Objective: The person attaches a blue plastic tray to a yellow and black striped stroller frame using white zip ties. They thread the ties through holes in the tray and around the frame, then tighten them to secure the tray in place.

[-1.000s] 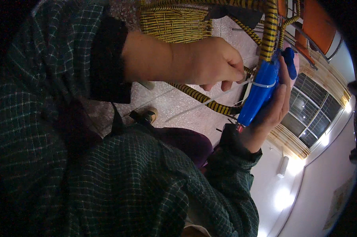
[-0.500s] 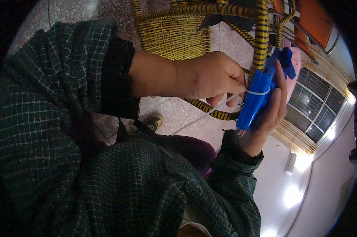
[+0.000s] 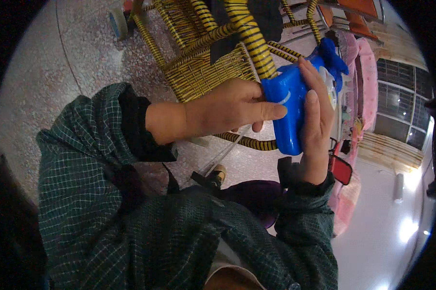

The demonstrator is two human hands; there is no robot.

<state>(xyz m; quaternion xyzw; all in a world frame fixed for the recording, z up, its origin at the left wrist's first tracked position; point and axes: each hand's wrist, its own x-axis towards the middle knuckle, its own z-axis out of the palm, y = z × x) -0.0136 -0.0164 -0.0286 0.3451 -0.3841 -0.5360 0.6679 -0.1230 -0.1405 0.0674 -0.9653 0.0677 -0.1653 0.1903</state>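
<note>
A glossy blue plastic container [image 3: 289,130] sits against the end of a yellow-and-black wrapped chair tube [image 3: 256,41]. A white cable tie [image 3: 284,98] runs across its front, and its long pale tail [image 3: 227,151] hangs below my left hand [image 3: 227,107]. That hand is closed at the container's left side, thumb pressed on the blue front and the other fingers curled behind, partly hidden. My right hand [image 3: 319,116] holds the opposite side, its fingers lying along the plastic. Beyond it is a darker blue lumpy piece [image 3: 331,60].
The woven chair panel [image 3: 213,67] and its tubes stand just beyond my hands. A roll of tape [image 3: 117,24] is on the speckled floor at far left. Pink padded furniture [image 3: 365,82] and a red-faced, dark-edged object [image 3: 342,170] are at right. A shoe [image 3: 219,176] shows below.
My left thumb has moved from the tie at the container's edge onto its front. The container has turned its broad face toward me, and the view has shifted, showing more floor at left.
</note>
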